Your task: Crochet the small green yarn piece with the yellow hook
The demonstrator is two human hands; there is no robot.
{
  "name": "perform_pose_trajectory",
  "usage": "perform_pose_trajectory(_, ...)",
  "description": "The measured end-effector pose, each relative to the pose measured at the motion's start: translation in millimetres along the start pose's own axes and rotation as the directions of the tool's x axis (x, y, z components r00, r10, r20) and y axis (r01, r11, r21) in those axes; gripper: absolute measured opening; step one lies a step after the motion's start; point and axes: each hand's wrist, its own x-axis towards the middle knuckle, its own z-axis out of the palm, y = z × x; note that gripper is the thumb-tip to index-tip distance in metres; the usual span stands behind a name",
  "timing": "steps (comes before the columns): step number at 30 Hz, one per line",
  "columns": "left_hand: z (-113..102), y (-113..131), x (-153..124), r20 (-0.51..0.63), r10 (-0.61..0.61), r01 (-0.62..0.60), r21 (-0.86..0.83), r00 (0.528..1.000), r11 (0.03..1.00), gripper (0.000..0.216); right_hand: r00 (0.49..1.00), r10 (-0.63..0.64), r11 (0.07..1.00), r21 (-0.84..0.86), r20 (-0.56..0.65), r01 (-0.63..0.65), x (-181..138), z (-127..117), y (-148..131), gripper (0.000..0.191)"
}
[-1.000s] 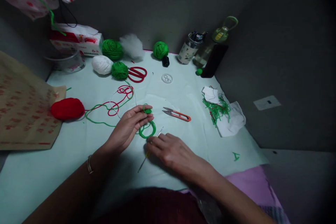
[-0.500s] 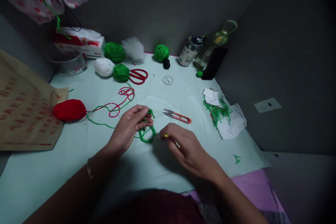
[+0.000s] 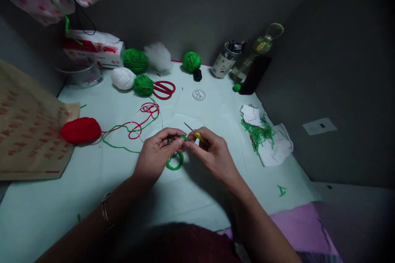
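My left hand (image 3: 156, 154) pinches a small green crochet piece (image 3: 174, 160), a ring of green yarn that hangs below my fingers. My right hand (image 3: 210, 152) is closed on a crochet hook (image 3: 193, 131) with a yellow grip, its metal tip pointing up and left above the piece. The two hands meet at the middle of the pale green table (image 3: 92, 197). A green strand (image 3: 119, 141) runs left from the piece, tangled with red yarn (image 3: 145, 115) that leads to a red yarn ball (image 3: 80, 130).
Red scissors (image 3: 163, 89), three green yarn balls (image 3: 143, 85), a white ball (image 3: 122, 78) and white stuffing (image 3: 158, 56) lie at the back. A jar (image 3: 225, 59) and bottle (image 3: 262, 47) stand back right. Green yarn scraps (image 3: 258, 133) lie on white paper, right. Brown paper (image 3: 27, 131) covers the left.
My right hand picked the crochet hook up off the table and brought it to the green piece. My left hand lifted the piece slightly. The orange snips are now hidden behind my hands.
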Motion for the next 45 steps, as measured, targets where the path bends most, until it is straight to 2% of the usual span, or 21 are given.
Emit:
perform_pose_trajectory(5,2.4,-0.3,1.6,-0.075,-0.024,0.020,-0.043,0.997,0.999,0.026,0.998,-0.042,0.997,-0.062,0.040,0.045,1.3,1.2,-0.2,0.007)
perform_pose_trajectory(9,4.1,-0.7,3.3,-0.091,-0.031,0.028,-0.029,0.995,0.999,0.029,0.997,0.006,0.999,0.037,0.072,-0.009,3.0,6.2,2.8,0.020)
perform_pose_trajectory(14,2.0,-5.6,5.4,-0.100,0.026,-0.019,0.074,0.995,0.997,0.029,0.999,0.037,0.997,0.071,0.006,-0.037,3.7,8.3,7.8,0.006)
perform_pose_trajectory(17,0.9,-8.2,6.3,-0.082,0.024,-0.017,0.083,0.996,0.996,0.028,0.998,0.025,0.999,0.037,0.050,-0.027,5.2,7.4,9.9,0.008)
perform_pose_trajectory(20,1.0,-7.2,6.3,-0.121,0.035,-0.029,0.046,0.992,0.998,0.027,0.996,0.089,0.988,0.125,0.011,-0.089,7.1,8.5,11.8,0.009)
perform_pose_trajectory(23,1.6,-4.6,5.0,-0.182,0.084,-0.069,0.090,0.980,0.994,0.022,0.978,0.198,0.942,0.289,-0.062,-0.173,7.8,12.4,13.2,0.008)
perform_pose_trajectory(27,3.3,-5.7,2.8,-0.120,0.031,-0.019,0.095,0.992,0.995,0.029,0.961,0.249,0.895,0.408,-0.119,-0.181,5.9,18.5,12.2,0.007)
perform_pose_trajectory(30,4.4,-9.2,2.3,-0.097,0.002,0.002,0.034,0.995,0.999,0.025,0.958,0.250,0.890,0.424,-0.142,-0.170,3.5,21.0,8.8,0.010)
perform_pose_trajectory(34,4.1,-11.7,2.7,-0.101,0.031,-0.032,-0.014,0.994,0.999,0.017,0.963,0.223,0.903,0.404,-0.150,-0.146,1.7,20.3,5.3,0.008)
perform_pose_trajectory(41,-1.2,-13.1,2.8,-0.045,-0.029,0.029,0.001,0.999,1.000,0.014,0.968,0.246,0.858,0.474,-0.043,-0.197,2.6,19.2,10.2,0.008)
perform_pose_trajectory(43,-2.0,-13.8,3.5,-0.017,-0.053,0.053,-0.017,0.998,0.998,0.016,0.970,0.227,0.879,0.448,-0.090,-0.164,1.3,20.0,11.3,0.006)
perform_pose_trajectory(45,-2.0,-13.5,3.8,0.002,-0.062,0.062,-0.040,0.998,0.997,0.015,0.977,0.139,0.932,0.354,-0.165,-0.072,-0.9,20.6,12.4,0.005)
